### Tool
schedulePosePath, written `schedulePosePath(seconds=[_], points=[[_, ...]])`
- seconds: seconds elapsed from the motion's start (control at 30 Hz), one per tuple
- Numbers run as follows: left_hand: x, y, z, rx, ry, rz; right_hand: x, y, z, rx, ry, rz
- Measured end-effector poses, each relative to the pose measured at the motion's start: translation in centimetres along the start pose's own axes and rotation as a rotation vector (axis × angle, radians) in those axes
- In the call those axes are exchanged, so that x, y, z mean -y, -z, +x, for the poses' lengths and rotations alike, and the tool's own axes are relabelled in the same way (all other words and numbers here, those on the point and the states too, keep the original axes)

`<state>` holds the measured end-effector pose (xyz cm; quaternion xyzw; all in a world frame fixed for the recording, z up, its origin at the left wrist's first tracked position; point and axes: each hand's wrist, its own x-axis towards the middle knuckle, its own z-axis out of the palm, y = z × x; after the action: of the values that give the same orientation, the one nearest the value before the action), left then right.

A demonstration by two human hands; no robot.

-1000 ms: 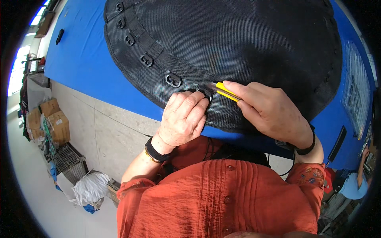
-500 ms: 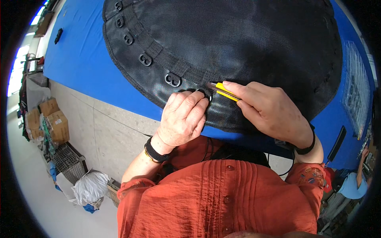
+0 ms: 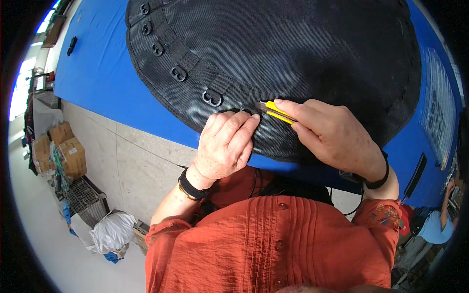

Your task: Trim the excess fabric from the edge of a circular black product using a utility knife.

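Our right fingers (image 3: 302, 113) are closed on a yellow knife (image 3: 280, 117), thumb to one side and index to the other, its blade (image 3: 261, 106) pointing left at the strap (image 3: 225, 87). Our left hand (image 3: 224, 139) rests on the cloth's near part, fingers curled close together, their tips just beside the blade; what lies under them is hidden, so we cannot tell whether they pinch something or only press. The black cloth (image 3: 298, 49) lies on the blue table (image 3: 100, 93) before us, its curved edge toward our body, with the strap running along that curve and black buckles (image 3: 212, 97) in a row on it, left of our hands. We judge the step in hand to be close knife work at the strap, though whether the blade is cutting we cannot tell. The next move, we think, calls for the cloth held firm, a small controlled stroke and the left fingertips kept out of the blade's line. As for writing, we can make out no brand on the knife or cloth; a carton (image 3: 72, 158) on the left bears a small pale label (image 3: 73, 150), too small to read.
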<state>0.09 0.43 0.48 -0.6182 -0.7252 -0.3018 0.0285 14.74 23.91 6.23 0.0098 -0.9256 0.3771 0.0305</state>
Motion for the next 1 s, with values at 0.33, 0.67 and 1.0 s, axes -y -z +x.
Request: schedulePosePath(seconds=[0.33,0.67,1.0], points=[[0.2,0.0,-0.2,0.002,-0.019,-0.013,-0.5,0.1,0.0,0.04,-0.05,0.085],[0.2,0.0,0.0,0.009,-0.017,-0.002,-0.9,0.1,0.1,0.034,-0.037,0.125],[0.2,-0.1,-0.2,-0.002,-0.016,0.0,-1.0,-0.2,0.2,0.011,-0.036,0.15]])
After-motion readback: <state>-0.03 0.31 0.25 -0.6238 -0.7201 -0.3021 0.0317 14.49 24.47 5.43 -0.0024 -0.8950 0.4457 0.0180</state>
